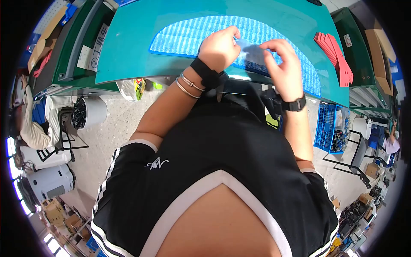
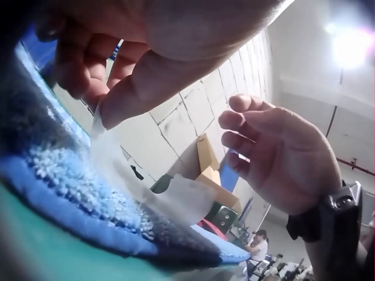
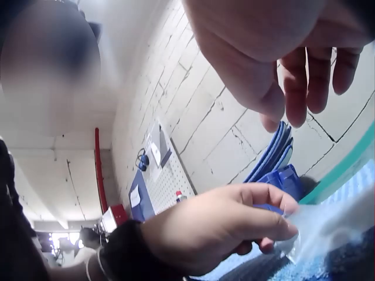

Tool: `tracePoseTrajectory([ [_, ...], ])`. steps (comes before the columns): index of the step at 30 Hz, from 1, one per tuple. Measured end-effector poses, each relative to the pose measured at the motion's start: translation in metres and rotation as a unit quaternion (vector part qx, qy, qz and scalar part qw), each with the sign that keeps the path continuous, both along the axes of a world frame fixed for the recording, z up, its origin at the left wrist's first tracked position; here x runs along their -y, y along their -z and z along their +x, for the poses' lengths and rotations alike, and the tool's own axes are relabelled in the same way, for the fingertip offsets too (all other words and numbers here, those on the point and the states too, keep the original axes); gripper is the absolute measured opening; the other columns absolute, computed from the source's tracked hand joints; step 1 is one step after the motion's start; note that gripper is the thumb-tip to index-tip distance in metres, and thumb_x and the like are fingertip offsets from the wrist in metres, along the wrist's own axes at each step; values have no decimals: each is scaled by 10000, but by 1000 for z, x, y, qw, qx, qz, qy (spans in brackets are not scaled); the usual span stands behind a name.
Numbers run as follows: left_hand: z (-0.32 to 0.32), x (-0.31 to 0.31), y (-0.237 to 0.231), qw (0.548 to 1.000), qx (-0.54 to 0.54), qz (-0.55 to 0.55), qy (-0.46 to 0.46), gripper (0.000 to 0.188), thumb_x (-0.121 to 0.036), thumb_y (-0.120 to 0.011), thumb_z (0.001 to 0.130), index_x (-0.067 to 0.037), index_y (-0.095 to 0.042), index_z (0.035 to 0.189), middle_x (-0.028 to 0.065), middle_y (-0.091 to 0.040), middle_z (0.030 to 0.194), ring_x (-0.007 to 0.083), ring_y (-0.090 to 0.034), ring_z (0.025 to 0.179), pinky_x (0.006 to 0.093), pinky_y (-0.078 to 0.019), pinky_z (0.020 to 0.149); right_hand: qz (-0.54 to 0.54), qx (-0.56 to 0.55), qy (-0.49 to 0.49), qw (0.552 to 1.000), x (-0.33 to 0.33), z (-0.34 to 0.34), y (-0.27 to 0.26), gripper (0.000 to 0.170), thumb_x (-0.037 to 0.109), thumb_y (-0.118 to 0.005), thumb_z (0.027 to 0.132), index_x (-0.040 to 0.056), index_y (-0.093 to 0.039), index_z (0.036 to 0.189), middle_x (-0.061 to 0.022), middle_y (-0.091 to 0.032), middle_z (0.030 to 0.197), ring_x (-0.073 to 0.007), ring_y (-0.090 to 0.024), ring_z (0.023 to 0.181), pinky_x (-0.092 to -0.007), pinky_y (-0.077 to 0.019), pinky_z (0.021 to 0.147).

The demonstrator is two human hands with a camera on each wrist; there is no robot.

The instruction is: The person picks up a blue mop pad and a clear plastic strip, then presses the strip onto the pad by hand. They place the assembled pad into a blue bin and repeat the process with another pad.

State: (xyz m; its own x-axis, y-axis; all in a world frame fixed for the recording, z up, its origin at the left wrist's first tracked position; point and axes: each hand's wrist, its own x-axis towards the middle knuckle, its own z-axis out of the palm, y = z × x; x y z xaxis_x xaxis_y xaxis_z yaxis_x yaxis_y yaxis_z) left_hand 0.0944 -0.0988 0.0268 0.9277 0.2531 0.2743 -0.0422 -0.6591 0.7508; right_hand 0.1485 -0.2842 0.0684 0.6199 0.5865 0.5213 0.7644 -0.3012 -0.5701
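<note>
My left hand [image 1: 220,48] pinches a small clear plastic bag [image 1: 249,52] between thumb and forefinger. In the left wrist view the bag [image 2: 120,167] hangs from the fingertips, thin and slightly crumpled. It lies over a blue striped microfibre mat [image 1: 184,36] with a half-round shape and a dark blue border. Just right of the bag is my right hand [image 1: 284,66], its fingers loosely bent and apart. The right wrist view shows this hand [image 3: 293,64] holding nothing, above the left hand and the bag [image 3: 328,231].
The mat lies on a green table [image 1: 128,47] whose front edge is close to my body. Red strips [image 1: 336,58] are fanned out at the right. Below stand a blue crate [image 1: 326,128] and a white bin [image 1: 95,112]. Other people sit farther off.
</note>
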Motion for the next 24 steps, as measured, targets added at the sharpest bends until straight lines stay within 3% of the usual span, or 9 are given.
tracePoseTrajectory([
  [4,4,0,4,992,-9,117,-34,257,-107,-609,774,-66,-588,1027,128,-651,836,316,-641,783,403,-498,702,-127,65,21,990,-27,8,27,128,128,-637,766,103,-682,883,-80,-634,894,-292,-581,911,-420,-459,807],
  [7,6,1,4,985,-45,159,-45,280,-126,-610,779,-86,-585,1055,120,-672,889,312,-650,862,427,-485,767,-223,107,82,965,-41,1,37,116,165,-611,783,141,-688,866,-39,-630,883,-249,-571,921,-446,-396,819],
  [12,5,2,0,981,-74,172,-41,288,-126,-610,783,-87,-579,1067,109,-683,917,304,-647,901,445,-457,824,-254,84,147,952,-28,6,36,99,201,-618,743,159,-661,822,-27,-633,859,-254,-576,910,-480,-373,834],
  [19,5,1,3,981,-75,175,-35,277,-119,-595,802,-90,-587,1077,112,-684,921,311,-645,909,455,-448,842,-220,-3,181,958,27,25,44,104,173,-624,746,148,-664,839,-28,-626,866,-250,-582,908,-432,-399,849],
  [24,4,0,4,980,-81,183,-26,191,-115,-577,815,-101,-627,998,105,-680,895,326,-641,869,447,-448,815,-123,-9,129,984,41,32,59,125,165,-627,772,120,-673,879,-42,-628,878,-246,-585,900,-388,-428,830],
])
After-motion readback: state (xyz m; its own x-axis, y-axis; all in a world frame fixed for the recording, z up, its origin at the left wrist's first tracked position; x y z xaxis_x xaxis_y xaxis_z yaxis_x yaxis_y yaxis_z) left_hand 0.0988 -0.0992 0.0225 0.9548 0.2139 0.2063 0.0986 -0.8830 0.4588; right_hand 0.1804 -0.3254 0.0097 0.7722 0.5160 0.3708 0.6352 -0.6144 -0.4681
